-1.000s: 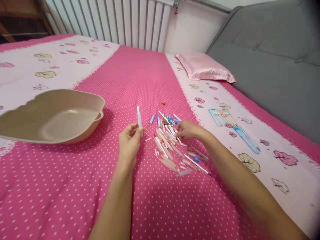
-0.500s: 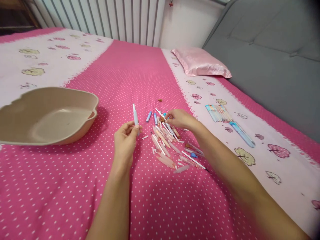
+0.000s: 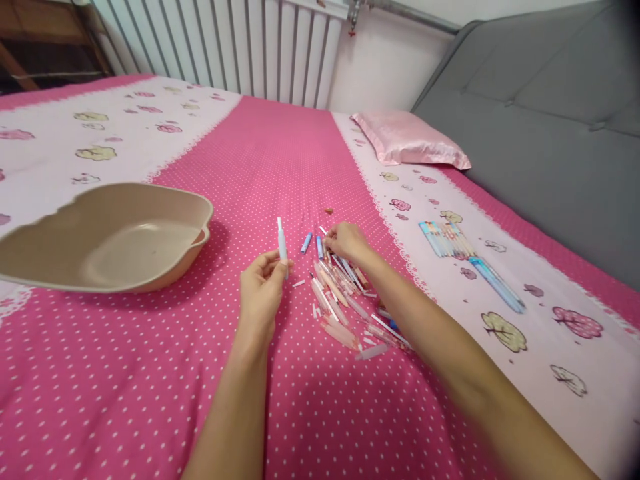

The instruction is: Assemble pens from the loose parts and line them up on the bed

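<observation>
Upright between the thumb and fingers of my left hand (image 3: 261,290) is a pale blue pen barrel (image 3: 283,245), with a thin white piece standing out of its top. My right hand (image 3: 350,241) is over the far end of a pile of loose pen parts (image 3: 336,293), its fingertips pinched low among them. What they grip, if anything, is hidden. The pile holds pinkish clear barrels, white refills and small white pieces. Two short blue pen caps, one (image 3: 306,243) nearer my left hand and another (image 3: 319,247) nearer my right, lie between the hands.
A beige plastic basin (image 3: 173,267) stands at left on the pink dotted bedspread (image 3: 210,400). To the right, a row of assembled pens (image 3: 449,240) lies beside several blue pens (image 3: 497,285). Farther back are a pink pillow (image 3: 410,137), a grey headboard (image 3: 540,87) and a radiator (image 3: 235,47).
The view has shifted, so everything appears slightly lower and to the right. My right fingers have moved slightly over the far end of the pile. My left hand still holds the pen barrel.
</observation>
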A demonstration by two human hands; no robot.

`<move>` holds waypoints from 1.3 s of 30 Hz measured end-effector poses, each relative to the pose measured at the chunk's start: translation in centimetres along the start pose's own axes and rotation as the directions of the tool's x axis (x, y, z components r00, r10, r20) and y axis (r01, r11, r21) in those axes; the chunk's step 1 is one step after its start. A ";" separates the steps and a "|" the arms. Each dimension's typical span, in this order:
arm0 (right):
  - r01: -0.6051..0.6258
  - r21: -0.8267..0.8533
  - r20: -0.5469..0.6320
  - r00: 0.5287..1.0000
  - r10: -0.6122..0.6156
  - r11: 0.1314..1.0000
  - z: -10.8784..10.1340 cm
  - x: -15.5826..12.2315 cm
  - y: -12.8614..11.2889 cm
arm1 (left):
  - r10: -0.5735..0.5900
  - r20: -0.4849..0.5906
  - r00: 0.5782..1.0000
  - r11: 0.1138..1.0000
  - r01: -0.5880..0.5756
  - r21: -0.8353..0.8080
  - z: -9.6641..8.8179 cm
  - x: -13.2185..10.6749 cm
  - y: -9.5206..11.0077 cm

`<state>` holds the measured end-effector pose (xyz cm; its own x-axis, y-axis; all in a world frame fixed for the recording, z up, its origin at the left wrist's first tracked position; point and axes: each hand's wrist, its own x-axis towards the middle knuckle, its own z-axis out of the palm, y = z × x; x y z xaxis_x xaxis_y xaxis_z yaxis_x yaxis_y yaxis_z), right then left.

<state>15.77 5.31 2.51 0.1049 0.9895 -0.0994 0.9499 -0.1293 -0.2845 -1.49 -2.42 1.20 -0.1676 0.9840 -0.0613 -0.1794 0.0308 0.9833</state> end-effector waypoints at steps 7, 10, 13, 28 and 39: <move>0.020 0.113 -0.042 0.999 -0.016 0.993 2.0 0.3 -0.7 | -0.012 0.000 1.000 1.000 0.012 -0.009 0.0 -0.1 -0.1; 0.044 0.248 -0.065 0.997 -0.029 0.968 2.1 0.2 -0.5 | -0.006 0.014 1.000 1.000 0.006 -0.010 0.0 -0.2 0.0; 0.085 0.401 -0.121 0.992 -0.040 0.912 0.7 -1.5 0.1 | 0.007 0.063 0.998 1.000 -0.007 -0.009 0.2 -0.4 0.0; 0.339 0.930 -0.367 0.875 0.315 0.141 -2.1 -12.2 3.8 | 0.073 0.562 0.824 0.949 -0.230 0.214 2.1 -2.0 0.1; 0.348 0.924 -0.381 0.877 0.294 0.159 -0.6 -12.1 3.4 | 0.082 0.648 0.757 0.901 -0.334 0.276 2.5 -2.3 0.2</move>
<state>17.93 -7.04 3.31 0.4831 0.8541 0.1925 -0.0847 0.2644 -0.9607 1.32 -4.20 1.96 0.4861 0.8617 0.1456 0.1623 -0.2527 0.9538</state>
